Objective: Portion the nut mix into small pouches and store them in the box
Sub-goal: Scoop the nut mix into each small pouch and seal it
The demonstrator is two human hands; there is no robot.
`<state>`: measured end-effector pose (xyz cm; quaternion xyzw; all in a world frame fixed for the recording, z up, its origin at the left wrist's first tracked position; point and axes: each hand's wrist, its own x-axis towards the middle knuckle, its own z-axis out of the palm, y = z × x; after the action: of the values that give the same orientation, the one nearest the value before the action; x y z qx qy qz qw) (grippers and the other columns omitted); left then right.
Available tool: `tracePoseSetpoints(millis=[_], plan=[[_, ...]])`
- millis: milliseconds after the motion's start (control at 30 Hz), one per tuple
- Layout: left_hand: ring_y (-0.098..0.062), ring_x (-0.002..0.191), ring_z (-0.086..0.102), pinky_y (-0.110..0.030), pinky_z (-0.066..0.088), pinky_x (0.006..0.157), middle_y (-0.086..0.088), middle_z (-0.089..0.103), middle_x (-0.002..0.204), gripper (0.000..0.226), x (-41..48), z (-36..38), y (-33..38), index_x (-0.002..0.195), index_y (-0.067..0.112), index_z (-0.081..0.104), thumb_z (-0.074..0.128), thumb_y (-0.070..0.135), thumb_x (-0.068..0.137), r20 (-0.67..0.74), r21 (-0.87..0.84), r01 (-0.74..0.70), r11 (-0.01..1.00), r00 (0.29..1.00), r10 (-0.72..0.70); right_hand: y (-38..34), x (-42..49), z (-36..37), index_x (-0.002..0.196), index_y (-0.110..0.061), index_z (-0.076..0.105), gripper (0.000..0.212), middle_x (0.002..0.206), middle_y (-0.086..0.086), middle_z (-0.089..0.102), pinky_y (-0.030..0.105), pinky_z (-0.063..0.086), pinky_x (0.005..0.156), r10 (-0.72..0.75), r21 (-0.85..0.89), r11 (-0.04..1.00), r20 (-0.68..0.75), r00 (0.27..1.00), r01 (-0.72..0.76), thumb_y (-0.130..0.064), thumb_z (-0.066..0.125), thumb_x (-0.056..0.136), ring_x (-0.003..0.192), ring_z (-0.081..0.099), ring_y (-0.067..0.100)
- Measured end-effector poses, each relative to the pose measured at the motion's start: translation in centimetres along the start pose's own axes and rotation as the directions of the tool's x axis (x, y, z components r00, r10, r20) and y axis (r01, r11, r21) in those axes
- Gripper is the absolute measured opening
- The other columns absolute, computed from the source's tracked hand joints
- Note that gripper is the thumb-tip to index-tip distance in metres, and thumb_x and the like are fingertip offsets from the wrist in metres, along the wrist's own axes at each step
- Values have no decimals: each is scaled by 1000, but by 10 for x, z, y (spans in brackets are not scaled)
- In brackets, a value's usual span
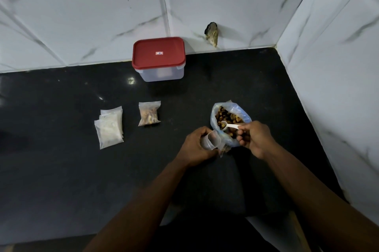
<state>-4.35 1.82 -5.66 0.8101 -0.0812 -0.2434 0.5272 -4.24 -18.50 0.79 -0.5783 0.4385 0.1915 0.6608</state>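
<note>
An open plastic bag of nut mix (227,117) stands on the black counter at centre right. My right hand (255,139) grips a small white spoon (230,125), its bowl dipped into the nuts. My left hand (196,145) holds a small clear pouch (213,142) with its mouth held open, just left of the bag. One filled pouch of nuts (148,114) lies flat further left. A clear box with a red lid (159,57), shut, sits at the back by the wall.
A stack of empty clear pouches (109,128) lies on the left of the black counter (61,169). White marble-look tiled walls close the back and right side. A chipped hole (212,33) marks the back wall. The counter's front edge runs below my forearms.
</note>
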Motion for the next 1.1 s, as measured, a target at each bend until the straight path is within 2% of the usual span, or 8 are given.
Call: tracePoseSetpoints(millis=[267, 500, 700, 800, 867, 967, 1100], plan=[[-4, 110, 65, -37, 59, 96, 10, 67, 120, 50, -1, -3, 3, 118, 30, 63, 89, 21, 75, 17, -45, 5, 999, 1000, -4, 3, -2, -9, 111, -5, 65, 19, 69, 2, 55, 26, 42, 55, -14, -23, 1000, -1, 1000, 14, -8, 51, 99, 59, 51, 14], [-5, 109, 66, -37, 59, 96, 10, 68, 118, 49, -4, -4, 6, 118, 28, 64, 88, 18, 76, 27, -51, -9, 999, 1000, 10, 6, 0, 3, 104, -9, 67, 22, 68, 3, 57, 27, 46, 52, -147, -265, 954, 0, 989, 141, -15, 46, 103, 55, 55, 14], [-4, 107, 66, -35, 60, 93, 10, 68, 117, 47, -7, -8, 9, 116, 30, 64, 88, 18, 77, 22, -49, -8, 999, 1000, 9, 3, -5, -6, 110, -7, 66, 21, 64, 0, 50, 27, 40, 56, -70, -52, 996, 1, 998, 70, -10, 49, 99, 57, 49, 14], [-1, 103, 66, -26, 58, 84, 9, 68, 114, 44, -9, -11, 10, 113, 28, 64, 88, 18, 78, -34, -59, -22, 998, 999, 20, 2, -6, -15, 111, -7, 67, 21, 65, 0, 50, 26, 38, 55, -43, 32, 999, 14, 999, 43, -9, 50, 98, 57, 48, 13], [-2, 104, 66, -27, 57, 86, 9, 68, 113, 43, -9, -14, 10, 112, 28, 64, 89, 20, 77, -77, -66, -33, 997, 997, 28, 2, -4, -21, 115, -7, 66, 24, 66, -1, 51, 25, 39, 54, -35, 77, 997, 32, 999, 32, -10, 51, 97, 56, 48, 12], [-1, 106, 65, -27, 57, 90, 11, 68, 114, 46, -8, -17, 12, 113, 29, 64, 91, 23, 76, -120, -51, -57, 997, 991, 50, 4, 0, -30, 121, -7, 65, 29, 66, -2, 51, 24, 38, 51, -45, 141, 990, 109, 993, 30, -11, 51, 96, 54, 47, 11], [3, 108, 62, -22, 55, 88, 14, 67, 115, 51, -5, -17, 17, 116, 31, 63, 92, 29, 74, -165, -19, -89, 996, 983, 85, 7, -1, -35, 119, -9, 63, 26, 68, -2, 50, 22, 39, 47, -99, 165, 985, 256, 962, 57, -12, 51, 96, 56, 47, 11]])
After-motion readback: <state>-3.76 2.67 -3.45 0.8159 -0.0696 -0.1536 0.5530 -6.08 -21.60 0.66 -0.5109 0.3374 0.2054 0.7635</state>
